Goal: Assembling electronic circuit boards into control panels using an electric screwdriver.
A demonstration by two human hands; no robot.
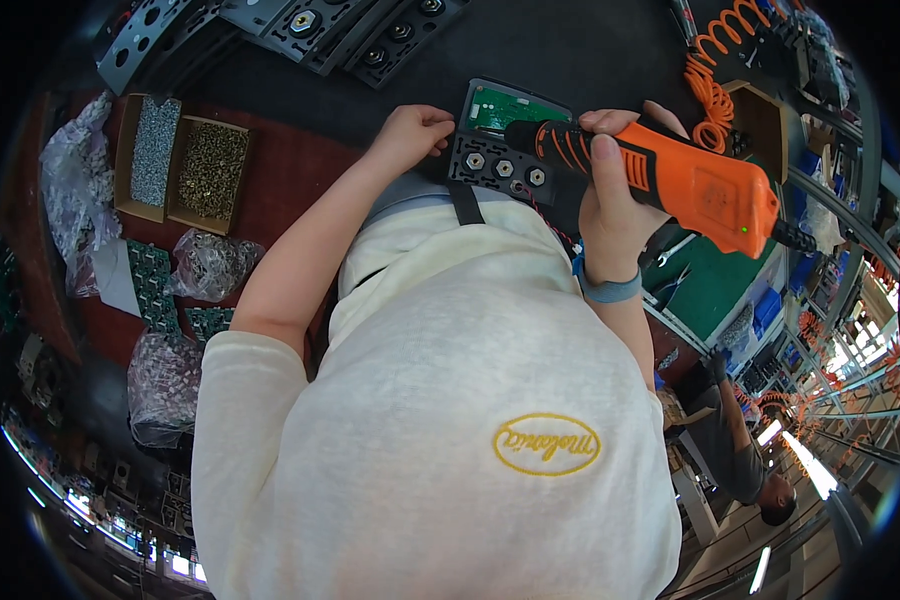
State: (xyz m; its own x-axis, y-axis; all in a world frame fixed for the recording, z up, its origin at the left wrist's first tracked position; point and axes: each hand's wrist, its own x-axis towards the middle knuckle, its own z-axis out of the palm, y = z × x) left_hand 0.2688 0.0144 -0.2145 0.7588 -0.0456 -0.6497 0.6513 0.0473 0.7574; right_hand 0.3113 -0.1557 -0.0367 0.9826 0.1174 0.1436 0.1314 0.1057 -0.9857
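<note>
An orange and black electric screwdriver (pixel 705 185) lies in the grip of my right hand (pixel 615 190), a small green light near its back end. Its bit points left, over a green circuit board (pixel 515 107) set in a dark grey housing (pixel 476 92). Just below the board, a dark panel (pixel 485 178) carries three round fittings with hex nuts, and thin red wires run from it. My left hand (pixel 417 135) is beside the housing's left edge, fingers pinched together. Whatever they hold, if anything, is too small to make out.
At left, cardboard boxes hold silver screws (pixel 155 140) and brass-coloured screws (pixel 210 170). Bagged parts (pixel 215 265) and circuit boards (pixel 150 285) lie below them. Grey perforated housings (pixel 300 25) stand at the back. Right are an orange coiled hose (pixel 710 90), a green mat (pixel 715 290) and a co-worker (pixel 730 430).
</note>
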